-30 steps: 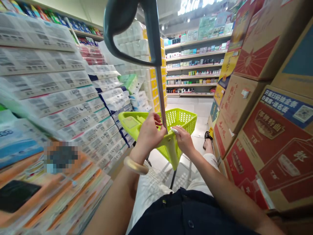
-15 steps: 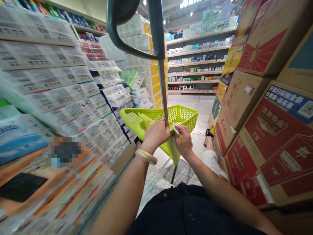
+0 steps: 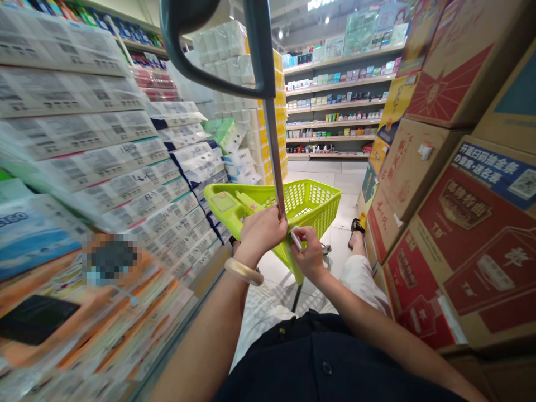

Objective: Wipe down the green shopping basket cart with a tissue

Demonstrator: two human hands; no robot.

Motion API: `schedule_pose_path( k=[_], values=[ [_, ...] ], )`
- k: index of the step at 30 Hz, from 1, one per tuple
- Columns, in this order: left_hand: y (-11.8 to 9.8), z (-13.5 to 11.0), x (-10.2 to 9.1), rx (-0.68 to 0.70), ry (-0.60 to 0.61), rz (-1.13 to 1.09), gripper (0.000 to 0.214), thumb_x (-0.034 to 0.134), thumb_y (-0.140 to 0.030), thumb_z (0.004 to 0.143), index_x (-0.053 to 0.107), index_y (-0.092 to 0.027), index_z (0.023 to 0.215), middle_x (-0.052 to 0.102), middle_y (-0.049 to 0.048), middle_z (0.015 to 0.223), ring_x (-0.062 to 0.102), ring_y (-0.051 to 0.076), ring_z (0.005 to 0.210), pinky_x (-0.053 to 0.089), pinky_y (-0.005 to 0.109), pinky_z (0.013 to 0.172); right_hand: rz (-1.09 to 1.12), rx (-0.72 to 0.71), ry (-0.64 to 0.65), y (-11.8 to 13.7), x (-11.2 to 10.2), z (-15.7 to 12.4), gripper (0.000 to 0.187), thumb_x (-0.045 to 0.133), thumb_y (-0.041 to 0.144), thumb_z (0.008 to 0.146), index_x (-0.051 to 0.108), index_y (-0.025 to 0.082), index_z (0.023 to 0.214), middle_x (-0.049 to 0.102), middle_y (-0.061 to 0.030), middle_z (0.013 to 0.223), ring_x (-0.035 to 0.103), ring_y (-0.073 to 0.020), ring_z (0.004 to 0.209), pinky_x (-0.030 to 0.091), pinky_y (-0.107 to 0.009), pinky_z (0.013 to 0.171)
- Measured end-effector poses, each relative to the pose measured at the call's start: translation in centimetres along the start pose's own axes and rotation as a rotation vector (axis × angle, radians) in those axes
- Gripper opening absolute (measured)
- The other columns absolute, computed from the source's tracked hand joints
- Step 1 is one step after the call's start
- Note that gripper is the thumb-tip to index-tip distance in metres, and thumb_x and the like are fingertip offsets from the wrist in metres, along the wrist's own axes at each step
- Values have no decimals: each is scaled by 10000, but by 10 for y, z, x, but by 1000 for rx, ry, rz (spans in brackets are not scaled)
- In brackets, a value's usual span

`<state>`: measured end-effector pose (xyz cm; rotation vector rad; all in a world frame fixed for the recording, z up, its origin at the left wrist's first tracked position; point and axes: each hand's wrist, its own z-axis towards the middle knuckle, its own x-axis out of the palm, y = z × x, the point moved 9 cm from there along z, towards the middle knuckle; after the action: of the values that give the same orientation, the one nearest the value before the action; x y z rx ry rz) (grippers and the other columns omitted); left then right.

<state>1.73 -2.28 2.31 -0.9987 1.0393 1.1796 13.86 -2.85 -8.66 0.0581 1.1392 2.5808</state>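
Note:
A green plastic shopping basket (image 3: 330, 204) on wheels stands between my legs. Its metal pole (image 3: 275, 151) rises from the near end to a dark grey handle (image 3: 262, 61) close to the camera. My left hand (image 3: 263, 228), with a bangle at the wrist, is wrapped round the foot of the pole. Just right of it, my right hand (image 3: 309, 254) pinches a folded white wipe or piece of paper (image 3: 296, 239) by the basket's near end. Whether the white piece touches the plastic I cannot tell.
Stacked white paper packs (image 3: 167, 190) line my left side. A dark phone (image 3: 36, 318) lies on orange packs at lower left. Cardboard cartons (image 3: 460, 234) are piled close on my right. Ahead, shelves (image 3: 339, 111) hold small goods beyond the tiled floor (image 3: 347, 173).
The handle and pole have tipped slightly to the left, with my left hand moving left along with them. My right hand and the white piece have shifted a little left and down.

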Motion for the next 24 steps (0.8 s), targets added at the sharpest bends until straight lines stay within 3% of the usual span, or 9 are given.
schedule_pose_path(
  k=[4, 8, 11, 16, 24],
  values=[
    [1, -1, 0, -8, 2, 8, 320, 376, -342, 876, 618, -242, 1060, 737, 83, 980, 699, 293, 923, 531, 396, 774, -67, 141, 10, -27, 1, -16, 182, 523, 112, 653, 533, 224, 796, 518, 10, 761, 530, -166, 696, 482, -286, 625],
    [-1, -2, -1, 2, -1, 7, 323, 378, -348, 881, 610, -248, 1082, 735, 73, 998, 699, 282, 928, 530, 387, 788, 33, 95, 0, -9, 4, -5, 158, 551, 163, 730, 542, 227, 874, 545, 0, 837, 558, -158, 755, 498, -278, 674],
    [-2, -3, -2, 5, 13, 7, 327, 376, -354, 887, 608, -246, 1090, 735, 72, 991, 699, 282, 928, 531, 381, 782, 43, 64, 20, -3, 6, -4, 190, 554, 166, 711, 546, 224, 892, 543, -3, 854, 556, -159, 773, 496, -281, 694],
    [0, -4, -3, -9, 21, 15, 320, 373, -342, 888, 610, -236, 1075, 734, 84, 989, 698, 278, 929, 527, 368, 779, -66, 225, 19, -33, 3, -22, 136, 519, 165, 667, 513, 223, 789, 498, 29, 730, 508, -150, 657, 463, -281, 636],
    [0, -6, -4, -10, 27, 8, 332, 371, -363, 900, 616, -238, 1086, 730, 86, 1008, 696, 274, 930, 523, 366, 794, 61, 46, 51, 5, 9, -7, 230, 551, 137, 680, 557, 232, 889, 550, -7, 866, 565, -168, 794, 506, -291, 708]
  ],
)
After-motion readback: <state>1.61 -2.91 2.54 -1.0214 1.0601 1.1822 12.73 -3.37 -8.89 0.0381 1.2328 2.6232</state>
